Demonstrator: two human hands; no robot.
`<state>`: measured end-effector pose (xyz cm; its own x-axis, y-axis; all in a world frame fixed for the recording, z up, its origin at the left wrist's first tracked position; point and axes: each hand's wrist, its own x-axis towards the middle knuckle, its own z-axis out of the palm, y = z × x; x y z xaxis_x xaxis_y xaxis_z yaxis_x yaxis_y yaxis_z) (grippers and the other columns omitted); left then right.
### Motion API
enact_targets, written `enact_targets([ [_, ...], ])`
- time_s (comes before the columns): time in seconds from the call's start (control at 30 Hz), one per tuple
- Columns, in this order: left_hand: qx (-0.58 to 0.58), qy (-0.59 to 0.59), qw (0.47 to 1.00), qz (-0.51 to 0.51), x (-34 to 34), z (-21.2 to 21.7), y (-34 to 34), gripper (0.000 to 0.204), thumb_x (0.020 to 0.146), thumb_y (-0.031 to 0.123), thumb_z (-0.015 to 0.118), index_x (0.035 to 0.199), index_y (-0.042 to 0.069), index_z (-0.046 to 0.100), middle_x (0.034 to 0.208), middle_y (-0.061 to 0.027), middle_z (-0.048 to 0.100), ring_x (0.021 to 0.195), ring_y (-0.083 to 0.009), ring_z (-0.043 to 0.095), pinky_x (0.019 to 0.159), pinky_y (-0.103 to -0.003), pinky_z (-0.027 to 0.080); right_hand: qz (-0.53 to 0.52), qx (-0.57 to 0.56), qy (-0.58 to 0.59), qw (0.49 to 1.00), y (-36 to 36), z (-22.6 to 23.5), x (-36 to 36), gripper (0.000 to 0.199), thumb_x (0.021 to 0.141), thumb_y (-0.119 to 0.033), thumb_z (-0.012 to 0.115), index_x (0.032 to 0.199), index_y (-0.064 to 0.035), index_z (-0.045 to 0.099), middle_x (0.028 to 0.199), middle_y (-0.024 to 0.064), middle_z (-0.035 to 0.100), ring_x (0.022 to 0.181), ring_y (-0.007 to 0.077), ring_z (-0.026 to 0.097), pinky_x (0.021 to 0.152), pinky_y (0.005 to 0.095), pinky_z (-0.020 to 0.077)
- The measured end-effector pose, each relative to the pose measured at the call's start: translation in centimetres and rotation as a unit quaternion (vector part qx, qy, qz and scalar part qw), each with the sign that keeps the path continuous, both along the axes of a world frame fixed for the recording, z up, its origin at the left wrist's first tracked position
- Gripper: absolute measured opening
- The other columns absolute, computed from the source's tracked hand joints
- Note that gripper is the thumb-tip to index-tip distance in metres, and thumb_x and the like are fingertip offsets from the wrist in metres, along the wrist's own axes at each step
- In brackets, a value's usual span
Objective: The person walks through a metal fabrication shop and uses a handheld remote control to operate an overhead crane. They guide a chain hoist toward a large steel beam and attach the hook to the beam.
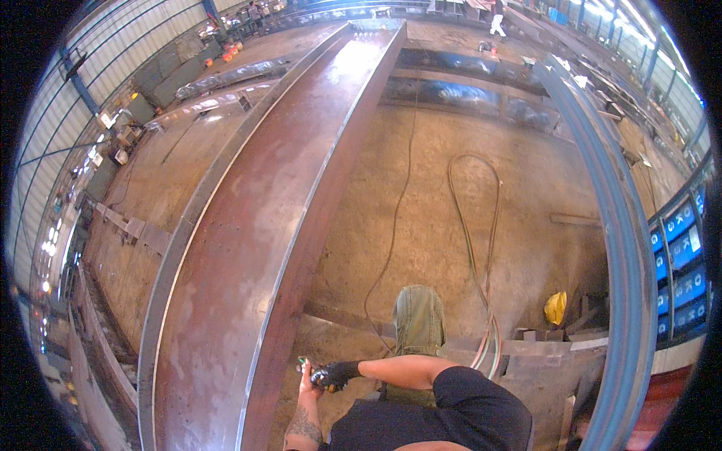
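Note:
My left hand (305,381) is bare and held upright in front of me, beside the near end of a long red-brown steel beam (241,225). Its fingers are closed around a small pale and green thing (302,361) too small to name. My right hand (336,373), in a black glove, meets it from the right. The gloved fingers are curled together over something dark that I cannot make out. Between the hands and the beam's upright flange (289,255) there is a narrow gap. My knee in green trousers (419,316) shows just ahead.
Looped hoses (492,248) and a thin cable (404,195) lie on the brown floor. A blue-grey steel beam (602,169) runs along the right, with a yellow object (555,307) near it. Steel pieces (466,90) cross beyond. A person in white (497,21) stands far off.

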<state>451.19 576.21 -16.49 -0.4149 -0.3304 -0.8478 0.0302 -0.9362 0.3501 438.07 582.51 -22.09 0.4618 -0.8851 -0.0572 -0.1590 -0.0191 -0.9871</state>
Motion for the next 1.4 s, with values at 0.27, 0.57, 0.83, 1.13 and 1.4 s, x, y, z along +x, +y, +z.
enact_targets([
  [0.27, -0.01, -0.005, 1.0, 0.012, 0.8, -2.1, -0.4, 0.049, 0.076, 0.056, 0.068, 0.092, 0.01, 0.062, 0.09, -0.0095, 0.066, 0.085, -0.0287, 0.064, 0.075, -0.046, 0.052, -0.005, -0.005, -0.021, 1.0, 0.5, 2.2, -0.5, 0.055, 0.067, -0.024, 0.074, 0.116, -0.0137, 0.053, 0.091, 0.0104, 0.065, 0.077, 0.0266, 0.063, 0.068, 0.0398, 0.0503],
  [0.57, -0.001, -0.003, 1.0, 0.013, 2.1, -3.4, -0.3, 0.051, 0.075, 0.057, 0.069, 0.093, 0.011, 0.063, 0.089, -0.0095, 0.066, 0.084, -0.0285, 0.064, 0.075, -0.046, 0.052, 0.014, -0.13, 0.02, 0.991, 0.5, 2.9, -0.4, 0.052, 0.065, -0.017, 0.073, 0.113, -0.0115, 0.055, 0.089, 0.0129, 0.065, 0.076, 0.0296, 0.062, 0.066, 0.0423, 0.0494],
  [0.83, -0.024, -0.042, 0.999, 0.002, 0.6, -1.4, 0.2, 0.051, 0.076, 0.055, 0.069, 0.104, 0.014, 0.058, 0.094, -0.0101, 0.066, 0.083, -0.0301, 0.063, 0.077, -0.046, 0.052, 0.018, 0.184, -0.149, 0.971, 1.0, 2.8, -0.9, 0.041, 0.072, -0.015, 0.071, 0.11, -0.0157, 0.058, 0.072, 0.0017, 0.061, 0.055, 0.0149, 0.056, 0.048, 0.034, 0.0458],
  [1.13, -0.003, 0.003, 1.0, 0.007, -0.3, -1.0, -0.3, 0.047, 0.077, 0.054, 0.068, 0.099, 0.013, 0.059, 0.093, -0.0099, 0.065, 0.085, -0.0295, 0.063, 0.077, -0.046, 0.052, 0.001, 0.203, -0.2, 0.958, -0.4, -4.0, 1.0, 0.026, 0.086, -0.019, 0.059, 0.112, -0.0194, 0.058, 0.083, 0.0007, 0.062, 0.066, 0.013, 0.057, 0.056, 0.0321, 0.0483],
  [1.4, -0.031, -0.024, 0.999, 0.029, 1.4, -2.5, 0.0, 0.046, 0.078, 0.052, 0.067, 0.103, 0.014, 0.061, 0.098, -0.0094, 0.066, 0.091, -0.0298, 0.062, 0.083, -0.048, 0.049, 0.004, -0.156, -0.049, 0.987, 1.0, 1.9, -0.6, 0.027, 0.089, -0.025, 0.055, 0.115, -0.0158, 0.057, 0.088, 0.0055, 0.064, 0.071, 0.0174, 0.059, 0.063, 0.0325, 0.0499],
])
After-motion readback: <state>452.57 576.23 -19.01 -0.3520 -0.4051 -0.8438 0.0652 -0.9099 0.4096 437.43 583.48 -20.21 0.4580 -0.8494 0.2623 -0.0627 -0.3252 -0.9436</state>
